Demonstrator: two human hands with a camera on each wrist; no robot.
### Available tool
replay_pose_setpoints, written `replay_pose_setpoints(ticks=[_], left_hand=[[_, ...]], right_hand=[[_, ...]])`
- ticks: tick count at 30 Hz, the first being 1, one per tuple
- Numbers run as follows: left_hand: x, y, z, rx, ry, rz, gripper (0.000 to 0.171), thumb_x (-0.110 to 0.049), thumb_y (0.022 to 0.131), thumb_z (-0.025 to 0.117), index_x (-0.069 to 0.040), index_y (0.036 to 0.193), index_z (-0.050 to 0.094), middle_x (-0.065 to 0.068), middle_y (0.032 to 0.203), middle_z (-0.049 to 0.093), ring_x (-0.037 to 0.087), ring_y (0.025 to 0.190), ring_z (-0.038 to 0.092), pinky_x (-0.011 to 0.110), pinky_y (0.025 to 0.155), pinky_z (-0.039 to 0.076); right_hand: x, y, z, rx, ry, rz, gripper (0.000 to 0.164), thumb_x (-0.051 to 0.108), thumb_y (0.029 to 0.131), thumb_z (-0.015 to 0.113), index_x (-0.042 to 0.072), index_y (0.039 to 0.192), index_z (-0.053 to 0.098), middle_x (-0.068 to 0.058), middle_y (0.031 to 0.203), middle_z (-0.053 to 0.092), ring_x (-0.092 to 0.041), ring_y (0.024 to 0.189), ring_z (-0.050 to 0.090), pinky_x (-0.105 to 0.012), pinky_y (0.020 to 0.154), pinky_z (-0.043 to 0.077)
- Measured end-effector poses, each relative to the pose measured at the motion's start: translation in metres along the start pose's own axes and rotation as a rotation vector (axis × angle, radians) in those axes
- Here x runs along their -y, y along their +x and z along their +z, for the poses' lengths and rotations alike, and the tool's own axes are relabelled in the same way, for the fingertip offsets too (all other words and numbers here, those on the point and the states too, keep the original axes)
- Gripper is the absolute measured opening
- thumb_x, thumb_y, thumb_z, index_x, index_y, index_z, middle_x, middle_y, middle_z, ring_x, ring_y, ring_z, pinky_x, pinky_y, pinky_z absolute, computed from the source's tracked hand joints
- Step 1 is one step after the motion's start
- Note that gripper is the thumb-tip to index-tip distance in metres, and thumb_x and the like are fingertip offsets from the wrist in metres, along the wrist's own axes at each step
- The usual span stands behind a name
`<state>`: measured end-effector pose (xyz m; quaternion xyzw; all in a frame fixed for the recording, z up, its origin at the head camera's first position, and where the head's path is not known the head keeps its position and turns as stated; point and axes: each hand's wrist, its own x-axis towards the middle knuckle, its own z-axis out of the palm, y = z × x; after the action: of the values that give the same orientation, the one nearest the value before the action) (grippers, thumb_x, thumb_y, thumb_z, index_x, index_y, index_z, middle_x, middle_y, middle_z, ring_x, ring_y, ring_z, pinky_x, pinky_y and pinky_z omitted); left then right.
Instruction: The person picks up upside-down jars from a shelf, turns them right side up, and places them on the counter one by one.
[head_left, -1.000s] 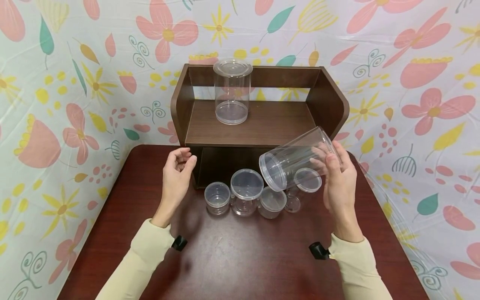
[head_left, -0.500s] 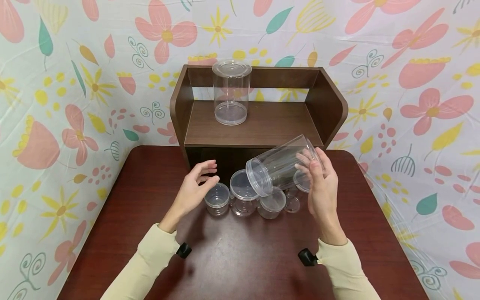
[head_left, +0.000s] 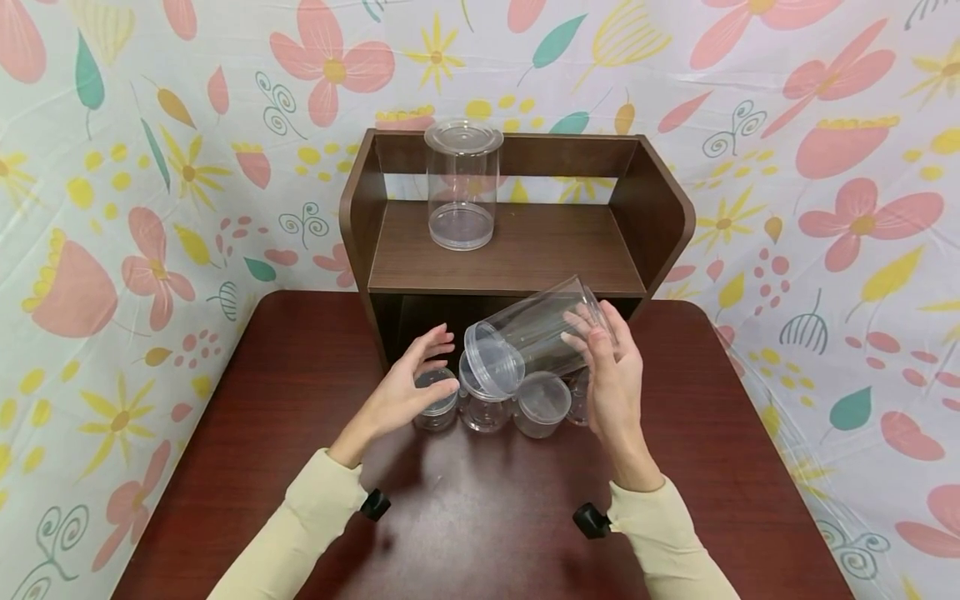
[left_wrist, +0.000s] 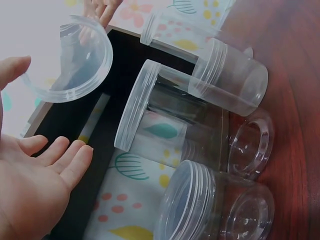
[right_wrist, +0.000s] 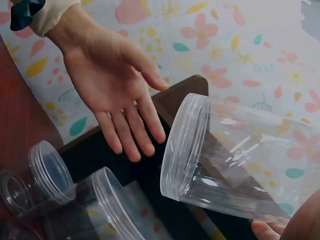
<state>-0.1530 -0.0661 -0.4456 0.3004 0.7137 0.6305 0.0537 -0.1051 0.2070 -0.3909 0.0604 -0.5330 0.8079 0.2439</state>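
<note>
My right hand (head_left: 615, 387) holds a tall clear plastic jar (head_left: 543, 325) by its far right end. The jar is tilted above the small jars, its ribbed rim end pointing down and left. Beside that rim my left hand (head_left: 408, 387) is held with fingers spread and nothing in its grasp. In the right wrist view a gap separates the left palm (right_wrist: 107, 80) from the jar (right_wrist: 240, 155). Below stand a small jar (head_left: 435, 417), a wider one (head_left: 483, 414) and a frosted-lidded one (head_left: 543, 406); another is partly hidden behind the right hand.
A dark brown two-level shelf (head_left: 502, 271) stands at the back of the reddish-brown table (head_left: 472, 533). On its upper level is another tall clear jar (head_left: 462, 187). A flower-patterned cloth (head_left: 187, 108) hangs around the back and sides.
My right hand has carried the tall jar left and somewhat lower, over the row of small jars. My left hand has moved right towards it, and its fingers have spread.
</note>
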Motion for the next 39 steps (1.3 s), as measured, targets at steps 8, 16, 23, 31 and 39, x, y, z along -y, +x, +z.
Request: replay_pose_setpoints(ticks=[8, 16, 23, 31, 39], left_hand=[[-0.001, -0.001, 0.002, 0.040, -0.057, -0.023, 0.095, -0.006, 0.091, 0.078, -0.002, 0.164, 0.017, 0.014, 0.161, 0.034, 0.033, 0.146, 0.037, 0.047, 0.118, 0.034], [0.000, -0.002, 0.005, 0.075, -0.068, -0.064, 0.103, -0.008, 0.086, 0.083, -0.003, 0.164, 0.016, 0.017, 0.165, 0.028, 0.038, 0.145, 0.038, 0.050, 0.118, 0.032], [0.001, -0.003, 0.006, 0.080, -0.066, -0.095, 0.106, -0.011, 0.085, 0.085, -0.003, 0.164, 0.015, 0.020, 0.162, 0.034, 0.041, 0.146, 0.038, 0.054, 0.117, 0.032], [0.002, -0.004, 0.008, 0.085, -0.134, -0.084, 0.103, -0.009, 0.084, 0.083, -0.010, 0.165, 0.018, 0.018, 0.159, 0.040, 0.037, 0.144, 0.042, 0.052, 0.113, 0.037], [0.007, -0.005, 0.010, 0.053, -0.167, -0.029, 0.099, -0.004, 0.082, 0.082, -0.009, 0.161, 0.023, 0.015, 0.160, 0.039, 0.033, 0.146, 0.040, 0.052, 0.117, 0.034]], right_hand=[[-0.008, -0.005, 0.007, 0.010, 0.020, 0.027, 0.081, 0.026, 0.099, 0.071, -0.014, 0.153, 0.026, -0.033, 0.141, 0.050, -0.030, 0.122, 0.063, -0.034, 0.097, 0.053], [-0.014, -0.010, 0.010, 0.034, -0.001, 0.054, 0.077, 0.029, 0.100, 0.069, -0.008, 0.155, 0.028, -0.031, 0.144, 0.048, -0.031, 0.124, 0.061, -0.034, 0.098, 0.052], [-0.018, -0.015, 0.014, 0.022, 0.021, 0.072, 0.075, 0.025, 0.101, 0.068, -0.010, 0.154, 0.028, -0.036, 0.144, 0.045, -0.027, 0.122, 0.063, -0.033, 0.098, 0.053], [-0.022, -0.019, 0.023, -0.009, 0.019, 0.089, 0.067, 0.012, 0.100, 0.057, -0.012, 0.154, 0.026, -0.023, 0.137, 0.053, -0.027, 0.120, 0.065, -0.036, 0.100, 0.052], [-0.026, -0.026, 0.028, 0.007, 0.030, 0.112, 0.072, 0.019, 0.100, 0.061, -0.011, 0.155, 0.026, -0.028, 0.143, 0.046, -0.027, 0.118, 0.065, -0.039, 0.106, 0.048]])
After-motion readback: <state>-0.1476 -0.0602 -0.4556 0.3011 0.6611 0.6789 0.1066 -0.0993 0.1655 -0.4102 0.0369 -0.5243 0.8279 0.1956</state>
